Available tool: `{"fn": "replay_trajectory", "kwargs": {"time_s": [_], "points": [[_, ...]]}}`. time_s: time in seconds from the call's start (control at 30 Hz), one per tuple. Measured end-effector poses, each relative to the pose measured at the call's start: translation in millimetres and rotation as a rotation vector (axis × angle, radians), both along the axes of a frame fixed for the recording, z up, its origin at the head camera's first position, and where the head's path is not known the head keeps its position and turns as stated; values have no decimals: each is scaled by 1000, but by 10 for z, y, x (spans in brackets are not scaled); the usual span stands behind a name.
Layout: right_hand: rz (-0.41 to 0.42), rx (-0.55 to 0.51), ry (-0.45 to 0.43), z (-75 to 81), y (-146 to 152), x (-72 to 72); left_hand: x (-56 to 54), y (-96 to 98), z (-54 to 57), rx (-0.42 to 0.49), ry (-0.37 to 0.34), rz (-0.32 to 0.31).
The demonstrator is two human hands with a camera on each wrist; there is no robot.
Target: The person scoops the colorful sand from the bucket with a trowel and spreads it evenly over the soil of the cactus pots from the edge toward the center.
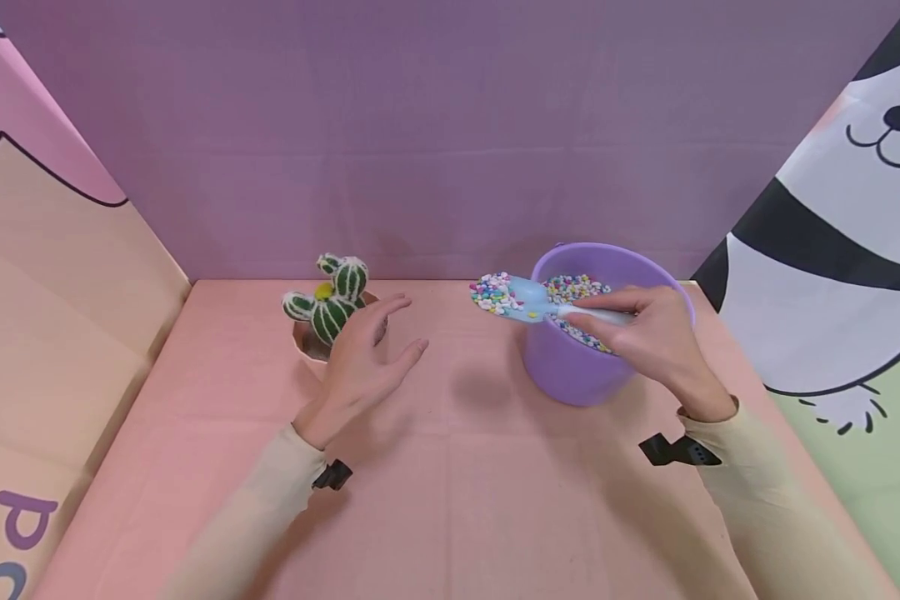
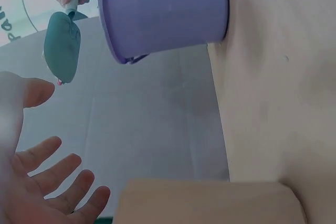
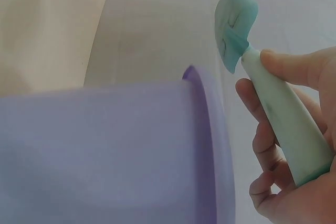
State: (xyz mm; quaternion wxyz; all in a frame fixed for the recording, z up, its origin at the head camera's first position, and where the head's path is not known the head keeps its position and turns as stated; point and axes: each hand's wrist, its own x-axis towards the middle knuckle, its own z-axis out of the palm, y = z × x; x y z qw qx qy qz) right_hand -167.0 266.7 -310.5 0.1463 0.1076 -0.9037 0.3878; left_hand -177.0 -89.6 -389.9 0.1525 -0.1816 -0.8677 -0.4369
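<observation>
My right hand point(image 1: 648, 333) grips the pale handle point(image 3: 286, 116) of a light blue hand trowel point(image 1: 531, 293). Small multicoloured pebbles point(image 1: 495, 293) lie heaped on its blade, which is held level, out past the left rim of a purple bucket point(image 1: 581, 375). More of these pebbles fill part of the bucket. On the left, my left hand point(image 1: 360, 358) is held in the air with fingers extended and holds nothing. It partly covers a potted cactus point(image 1: 332, 317), green with white stripes and a yellow flower, in a pale pot point(image 1: 309, 360). The left wrist view shows the trowel's underside point(image 2: 63, 48).
Pink cloth covers the table point(image 1: 450, 500). A purple backdrop point(image 1: 450, 150) rises behind it. Printed panels stand at both sides, the right one with a panda point(image 1: 832, 275). The bucket stands at the right and the cactus pot at the left.
</observation>
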Motion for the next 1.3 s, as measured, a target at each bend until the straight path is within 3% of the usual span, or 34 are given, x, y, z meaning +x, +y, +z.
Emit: {"fn": "replay_trajectory", "kwargs": {"time_s": [0.33, 0.57, 0.83, 1.3], "points": [[48, -2, 6, -45, -169, -30, 67, -177, -94, 35, 81, 13], [50, 13, 16, -69, -273, -46, 95, -288, -202, 52, 207, 37], [55, 2, -14, -93, -375, -58, 69, -547, -314, 70, 321, 76], [105, 10, -2, -133, -619, -100, 56, -963, -493, 80, 358, 213]]}}
